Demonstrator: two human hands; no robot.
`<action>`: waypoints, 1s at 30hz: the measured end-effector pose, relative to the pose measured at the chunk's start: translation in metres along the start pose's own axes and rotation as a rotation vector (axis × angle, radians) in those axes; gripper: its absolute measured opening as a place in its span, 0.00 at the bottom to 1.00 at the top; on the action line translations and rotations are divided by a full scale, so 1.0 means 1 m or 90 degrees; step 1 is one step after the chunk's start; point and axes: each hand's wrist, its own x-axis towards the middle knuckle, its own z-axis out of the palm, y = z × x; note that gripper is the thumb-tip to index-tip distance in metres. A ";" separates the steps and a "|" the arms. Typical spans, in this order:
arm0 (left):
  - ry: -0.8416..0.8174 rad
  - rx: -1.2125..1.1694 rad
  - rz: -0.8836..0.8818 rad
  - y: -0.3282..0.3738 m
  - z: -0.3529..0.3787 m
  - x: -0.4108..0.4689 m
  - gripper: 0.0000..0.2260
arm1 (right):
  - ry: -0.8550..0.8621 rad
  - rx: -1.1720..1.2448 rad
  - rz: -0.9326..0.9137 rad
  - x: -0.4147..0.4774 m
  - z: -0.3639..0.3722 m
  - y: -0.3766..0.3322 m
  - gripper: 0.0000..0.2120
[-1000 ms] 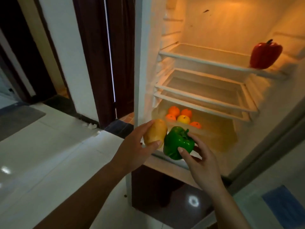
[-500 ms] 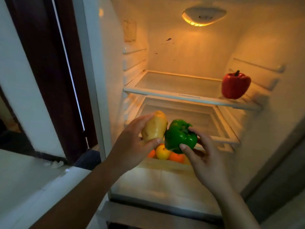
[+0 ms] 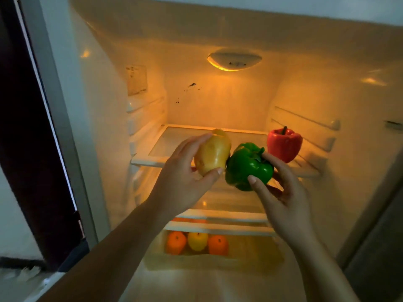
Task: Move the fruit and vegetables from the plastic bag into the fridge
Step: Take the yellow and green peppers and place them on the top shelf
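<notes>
The fridge stands open and lit in front of me. My left hand [image 3: 183,177] grips a yellow-brown potato [image 3: 212,154], and my right hand [image 3: 281,197] grips a green bell pepper [image 3: 247,166]. Both are held side by side, touching, in front of the upper glass shelf [image 3: 165,147]. A red bell pepper [image 3: 284,144] stands on the right end of that shelf. In the bottom drawer [image 3: 250,256] lie two oranges [image 3: 176,242] with a yellow fruit [image 3: 197,240] between them. The plastic bag is out of view.
A lower shelf [image 3: 218,216] sits between the upper shelf and the drawer. The lamp [image 3: 234,61] glows on the back wall. The fridge's left wall [image 3: 98,127] and a dark door frame [image 3: 26,127] border the left; a grey edge [image 3: 370,236] borders the right.
The view has tilted up and closed in on the fridge. Both hands have risen from the drawer's height to the upper shelf, still holding the potato and green pepper.
</notes>
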 end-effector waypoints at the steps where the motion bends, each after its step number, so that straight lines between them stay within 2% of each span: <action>1: 0.005 -0.004 0.006 -0.001 0.002 0.007 0.28 | 0.006 0.000 -0.005 0.006 -0.001 0.001 0.23; 8: -0.009 0.036 0.005 -0.016 0.012 0.046 0.34 | 0.035 -0.110 -0.051 0.041 -0.003 0.010 0.21; 14: 0.030 0.095 0.031 -0.036 0.027 0.082 0.33 | 0.038 -0.292 -0.091 0.063 -0.001 0.018 0.22; 25: 0.018 0.103 0.012 -0.065 0.035 0.088 0.32 | 0.058 -0.435 -0.010 0.077 0.015 0.021 0.26; 30: 0.027 0.088 0.001 -0.066 0.034 0.089 0.33 | 0.037 -0.511 -0.014 0.089 0.019 0.017 0.26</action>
